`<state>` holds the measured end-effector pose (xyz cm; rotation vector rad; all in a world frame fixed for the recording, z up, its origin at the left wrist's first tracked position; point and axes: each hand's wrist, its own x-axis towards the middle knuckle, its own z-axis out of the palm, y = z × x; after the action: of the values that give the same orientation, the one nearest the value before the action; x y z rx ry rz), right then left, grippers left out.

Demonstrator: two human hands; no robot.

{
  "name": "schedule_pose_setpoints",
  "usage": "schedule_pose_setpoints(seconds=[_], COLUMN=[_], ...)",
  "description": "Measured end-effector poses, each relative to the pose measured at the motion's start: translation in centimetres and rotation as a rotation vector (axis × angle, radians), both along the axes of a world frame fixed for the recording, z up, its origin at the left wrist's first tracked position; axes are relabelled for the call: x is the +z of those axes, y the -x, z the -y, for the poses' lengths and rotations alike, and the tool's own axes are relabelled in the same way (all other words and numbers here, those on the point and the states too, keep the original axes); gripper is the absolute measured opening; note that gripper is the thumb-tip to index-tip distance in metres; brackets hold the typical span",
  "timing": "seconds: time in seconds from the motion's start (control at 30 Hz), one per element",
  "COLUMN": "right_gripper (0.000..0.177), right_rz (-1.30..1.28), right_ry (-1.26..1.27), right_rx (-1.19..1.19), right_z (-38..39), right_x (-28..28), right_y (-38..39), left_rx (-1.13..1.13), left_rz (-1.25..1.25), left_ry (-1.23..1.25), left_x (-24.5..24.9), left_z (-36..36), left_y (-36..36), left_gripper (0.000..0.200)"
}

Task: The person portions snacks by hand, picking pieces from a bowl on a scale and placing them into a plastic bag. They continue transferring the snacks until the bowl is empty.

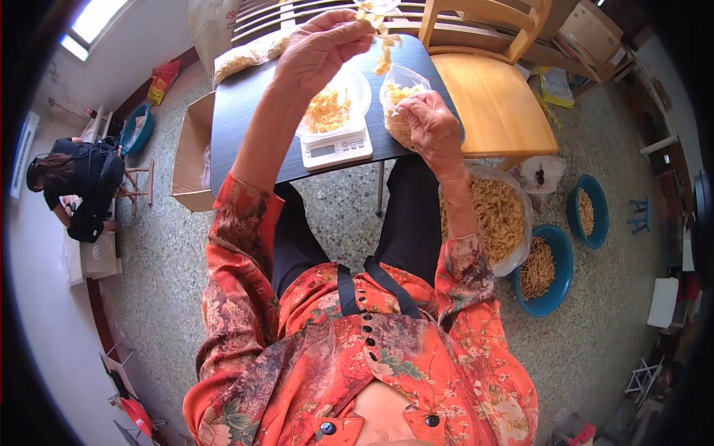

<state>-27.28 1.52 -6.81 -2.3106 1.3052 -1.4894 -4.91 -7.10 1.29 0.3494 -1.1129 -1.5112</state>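
Observation:
Raised over the far side of the dark table [249, 123], my left hand [323, 56] pinches a few yellowish dried strips [385, 53] that dangle from its fingertips. Below it, a white digital kitchen scale [338, 151] bears a clear bowl [362, 93] with more dried strips [327, 110] inside. My right hand [433, 132] is closed on the edge of a clear plastic bag [401, 82], which stands on the table right of the scale. Similar dried pieces partly fill this bag. The strips hang above and slightly left of the bag's mouth.
A filled plastic bag [253, 56] lies at the table's back left. A wooden chair [483, 97] stands right. On the floor are a large bag of dried pieces [498, 219], teal basins [561, 260] and a cardboard box [192, 152]. Another person [82, 171] sits far left.

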Motion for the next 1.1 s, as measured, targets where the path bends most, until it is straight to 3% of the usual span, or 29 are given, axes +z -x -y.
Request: schedule_pose_setpoints(seconds=[0.1,0.23,0.33,0.4,0.5,0.57,0.67,0.8,0.9,1.03,1.1], right_gripper=[0.011,0.01,0.009,0.009,0.008,0.009,0.009,0.01,0.008,0.007,0.008], right_rz=[0.02,0.017,0.055,0.05,0.066,0.086,0.082,0.057,0.06,0.102,0.113], right_ry=[-0.002,0.0,-0.032,0.006,0.038,0.032,0.063,0.079,0.104,0.097,0.102], right_rx=[0.0,-0.016,-0.011,-0.016,-0.024,-0.03,-0.055,-0.014,-0.026,-0.047,-0.065], right_z=[0.0,-0.5,-0.6,-0.4,-0.5,-0.6,-0.9,-1.3,-1.4,-2.2,-2.7], right_x=[-0.2,-0.1,-0.6,-1.0,-1.2,-1.1,-0.5,0.0,0.0,-0.2,-0.4], right_y=[0.0,0.3,0.9,1.0,1.1,1.1,1.0,0.9,1.0,1.4,1.5], left_rx=[-0.143,0.104,0.365,0.455,0.493,0.54,0.478,0.405,0.385,0.481,0.484], left_rz=[0.029,0.383,0.829,0.979,1.089,1.343,1.501,1.523,1.352,1.292,1.263], left_ry=[0.054,0.131,0.283,0.499,0.615,0.775,0.906,0.957,0.888,0.875,0.908], left_x=[-0.3,-2.3,-2.8,-3.3,-3.1,-3.5,-3.6,-3.2,-3.7,-3.7,-4.4], left_z=[-0.8,-1.8,-2.3,-2.4,-3.0,-3.0,-2.8,-3.1,-3.4,-4.6,-5.0], left_y=[1.5,3.9,5.3,6.1,7.2,7.5,7.4,8.0,8.2,8.9,8.9], left_gripper=[0.016,0.018,0.009,0.009,0.009,0.013,0.012,0.019,0.032,0.011,0.014])
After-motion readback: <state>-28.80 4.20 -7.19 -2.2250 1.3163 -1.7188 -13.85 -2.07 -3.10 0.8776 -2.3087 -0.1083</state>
